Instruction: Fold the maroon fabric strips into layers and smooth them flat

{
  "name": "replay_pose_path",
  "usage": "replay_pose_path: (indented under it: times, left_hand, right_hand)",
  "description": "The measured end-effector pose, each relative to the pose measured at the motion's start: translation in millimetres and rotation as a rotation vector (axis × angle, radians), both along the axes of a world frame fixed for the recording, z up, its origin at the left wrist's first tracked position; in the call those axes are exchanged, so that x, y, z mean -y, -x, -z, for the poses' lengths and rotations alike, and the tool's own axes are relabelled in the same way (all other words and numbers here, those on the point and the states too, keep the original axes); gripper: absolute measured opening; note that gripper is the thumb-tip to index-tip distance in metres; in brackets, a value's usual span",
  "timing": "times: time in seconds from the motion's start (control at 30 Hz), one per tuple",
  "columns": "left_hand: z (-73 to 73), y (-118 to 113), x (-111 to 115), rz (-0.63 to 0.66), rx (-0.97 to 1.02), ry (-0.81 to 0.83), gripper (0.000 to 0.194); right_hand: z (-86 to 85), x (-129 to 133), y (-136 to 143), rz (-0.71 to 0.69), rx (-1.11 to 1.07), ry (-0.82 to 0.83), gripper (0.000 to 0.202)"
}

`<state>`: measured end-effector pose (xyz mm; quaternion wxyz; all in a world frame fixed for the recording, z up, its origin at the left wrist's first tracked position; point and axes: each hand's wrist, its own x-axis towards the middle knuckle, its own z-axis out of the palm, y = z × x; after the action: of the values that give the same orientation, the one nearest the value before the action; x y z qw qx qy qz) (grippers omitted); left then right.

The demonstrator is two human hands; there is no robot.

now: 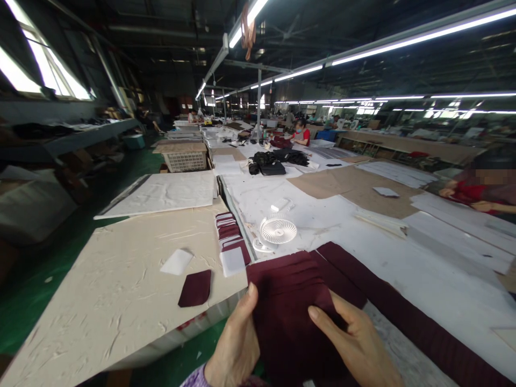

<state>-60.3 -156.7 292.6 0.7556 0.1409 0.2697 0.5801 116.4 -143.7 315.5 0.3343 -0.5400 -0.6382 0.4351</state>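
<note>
Between my two hands is a stack of maroon fabric pieces, fanned into several layers at its far edge. My left hand grips the stack's left edge with the thumb up. On the right edge, my right hand pinches it, thumb on top and fingers hidden behind. Long overlapping rows of maroon fabric pieces run along the white-covered table to the right. On the beige board at left lie a single maroon piece, a white piece and a row of maroon and white pieces.
A small white fan stands on the white table. Dark cloth bundles lie farther back. The beige board fills the left, with a plastic crate beyond. Co-workers sit at right and farther back.
</note>
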Motion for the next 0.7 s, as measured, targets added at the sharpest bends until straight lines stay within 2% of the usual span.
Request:
replay_pose_path:
  times: [0.13,0.23,0.33,0.43,0.7]
  left_hand:
    - [-0.9,-1,3,0.019,-0.152,-0.067,0.044]
    - [-3.6,0,2,0.047,-0.174,-0.073,0.041]
    - [-3.3,1,3,0.079,-0.202,-0.086,0.038]
    - [-2.6,1,3,0.097,-0.236,-0.105,0.035]
    - [-5.5,0,1,0.086,-0.234,-0.098,0.03]
  right_hand:
    - [4.3,0,1,0.023,-0.051,0.017,0.034]
    - [10.6,-1,-4,0.112,-0.082,-0.1,0.04]
    - [12.4,-3,-10,0.07,-0.005,-0.192,0.031]
    - [9.7,-4,-12,0.031,0.027,-0.148,0.024]
    - [4.8,-5,-7,-0.048,-0.093,-0.052,0.02]
